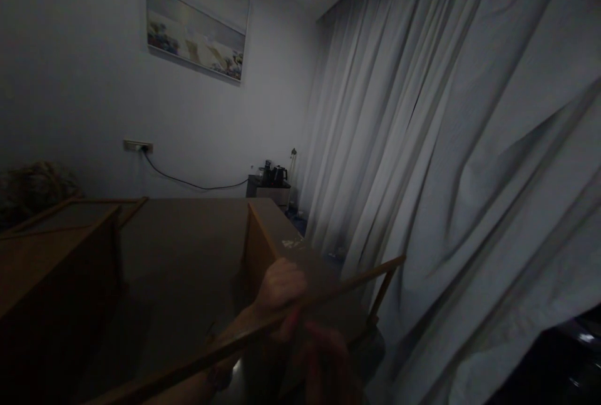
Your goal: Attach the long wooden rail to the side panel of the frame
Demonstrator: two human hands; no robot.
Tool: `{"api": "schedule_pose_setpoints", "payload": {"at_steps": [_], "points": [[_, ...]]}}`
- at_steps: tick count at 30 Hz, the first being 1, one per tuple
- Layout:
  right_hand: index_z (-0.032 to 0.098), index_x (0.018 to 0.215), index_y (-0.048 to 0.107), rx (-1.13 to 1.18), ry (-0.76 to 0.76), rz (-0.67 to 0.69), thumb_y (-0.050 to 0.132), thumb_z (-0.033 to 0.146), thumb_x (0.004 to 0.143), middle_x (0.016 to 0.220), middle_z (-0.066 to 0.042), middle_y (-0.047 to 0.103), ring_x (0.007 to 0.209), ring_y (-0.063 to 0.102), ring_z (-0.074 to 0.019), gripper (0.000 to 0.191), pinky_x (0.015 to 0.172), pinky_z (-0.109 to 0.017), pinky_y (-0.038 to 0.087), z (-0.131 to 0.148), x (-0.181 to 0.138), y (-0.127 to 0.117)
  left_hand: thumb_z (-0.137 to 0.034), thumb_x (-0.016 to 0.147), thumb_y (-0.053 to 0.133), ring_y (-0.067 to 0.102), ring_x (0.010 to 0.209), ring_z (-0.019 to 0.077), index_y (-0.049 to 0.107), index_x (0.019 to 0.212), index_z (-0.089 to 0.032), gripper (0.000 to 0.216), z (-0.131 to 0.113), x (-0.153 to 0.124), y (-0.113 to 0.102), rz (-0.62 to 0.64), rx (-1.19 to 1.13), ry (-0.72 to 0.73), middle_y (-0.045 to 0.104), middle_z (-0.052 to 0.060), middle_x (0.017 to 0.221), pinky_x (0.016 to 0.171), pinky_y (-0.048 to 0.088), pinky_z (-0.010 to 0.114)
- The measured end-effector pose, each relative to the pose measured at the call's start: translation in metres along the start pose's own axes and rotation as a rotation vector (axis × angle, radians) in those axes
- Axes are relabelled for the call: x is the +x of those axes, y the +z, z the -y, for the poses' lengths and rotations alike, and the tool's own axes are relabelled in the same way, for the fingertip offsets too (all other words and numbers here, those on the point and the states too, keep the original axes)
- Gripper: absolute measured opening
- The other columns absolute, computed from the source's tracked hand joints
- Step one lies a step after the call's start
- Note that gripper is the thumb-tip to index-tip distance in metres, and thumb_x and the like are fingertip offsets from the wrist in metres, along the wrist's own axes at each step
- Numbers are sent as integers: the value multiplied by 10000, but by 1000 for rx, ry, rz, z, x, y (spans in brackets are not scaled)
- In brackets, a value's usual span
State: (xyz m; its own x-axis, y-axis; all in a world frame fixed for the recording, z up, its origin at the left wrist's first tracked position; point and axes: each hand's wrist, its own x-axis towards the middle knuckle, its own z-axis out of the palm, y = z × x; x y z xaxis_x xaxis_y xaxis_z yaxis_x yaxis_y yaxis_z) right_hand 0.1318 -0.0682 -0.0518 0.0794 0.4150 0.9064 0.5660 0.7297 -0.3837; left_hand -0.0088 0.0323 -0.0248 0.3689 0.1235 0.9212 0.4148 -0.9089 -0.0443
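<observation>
A long wooden rail (357, 280) of an open wooden frame slants across the foreground, rising to the right. My left forearm passes behind it. My left hand (280, 283) is closed at the rail, knuckles above it and thumb against its near side. Just below and to the right, my right hand (331, 355) is close to the rail's underside. It is dark and smeared, so its fingers and anything between them cannot be made out. Small pale pieces (293, 244), too small to name, lie on a flat panel (307, 261) beyond my left hand.
A wooden cabinet part (42, 255) stands at left on a broad brown surface (183, 236). Curtains (422, 129) hang along the right. At the back, a black kettle (279, 174) sits on a small cabinet (272, 193); a cord (201, 188) runs to a wall socket (138, 146).
</observation>
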Motion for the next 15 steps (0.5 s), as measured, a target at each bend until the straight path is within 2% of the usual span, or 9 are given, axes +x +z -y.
{"api": "schedule_pose_setpoints", "payload": {"at_steps": [1,2,4,5,7,9,12,15], "points": [[220,1081,653,-47,45,-59,475,322,979,648,-18,675,483,629,-137,229,463,-234,527,-1,0,-1,-398,1004,254,549,709,177,602,807,-192,449,2,2,2,-5,4,15,613,51,770,656,456,355],[215,1094,646,-65,18,-76,503,330,969,706,-34,705,495,648,-139,222,458,-226,530,-2,1,-2,-390,1004,222,514,654,176,576,735,-196,485,4,5,4,-11,10,34,580,43,688,621,413,354],[227,1016,656,-42,-114,-25,559,296,939,711,-23,720,537,680,-144,142,461,-205,529,-5,5,-8,-370,1004,204,431,567,163,516,637,-199,511,9,11,7,-27,22,83,496,19,570,576,328,346],[227,1007,646,-7,-104,-16,544,242,941,682,-8,710,537,681,-138,123,475,-199,530,-6,8,-11,-355,1005,200,396,541,158,492,608,-198,517,10,14,8,-37,26,101,461,9,536,564,295,343],[232,971,656,83,-143,96,514,195,945,683,-10,711,571,693,-141,149,506,-203,540,-6,12,-17,-339,1008,217,364,526,153,464,584,-195,511,11,18,8,-70,32,135,423,-2,508,550,249,338],[233,990,670,133,-154,176,501,204,953,711,-26,724,602,704,-152,176,533,-221,551,-4,13,-19,-327,1004,255,356,525,151,439,574,-192,487,10,21,6,-122,32,162,399,-9,501,542,220,334],[231,1121,648,106,-36,94,510,304,961,804,-53,746,664,716,-180,223,561,-255,556,1,6,-15,-332,1002,253,338,518,153,389,557,-197,485,5,22,4,-134,-8,130,360,-17,500,548,206,334],[239,1128,633,136,52,-27,477,373,976,821,-48,729,727,699,-185,255,610,-273,540,5,0,-6,-355,1008,231,327,513,157,381,559,-201,497,3,22,2,-129,-24,115,349,-20,502,552,198,333]]}}
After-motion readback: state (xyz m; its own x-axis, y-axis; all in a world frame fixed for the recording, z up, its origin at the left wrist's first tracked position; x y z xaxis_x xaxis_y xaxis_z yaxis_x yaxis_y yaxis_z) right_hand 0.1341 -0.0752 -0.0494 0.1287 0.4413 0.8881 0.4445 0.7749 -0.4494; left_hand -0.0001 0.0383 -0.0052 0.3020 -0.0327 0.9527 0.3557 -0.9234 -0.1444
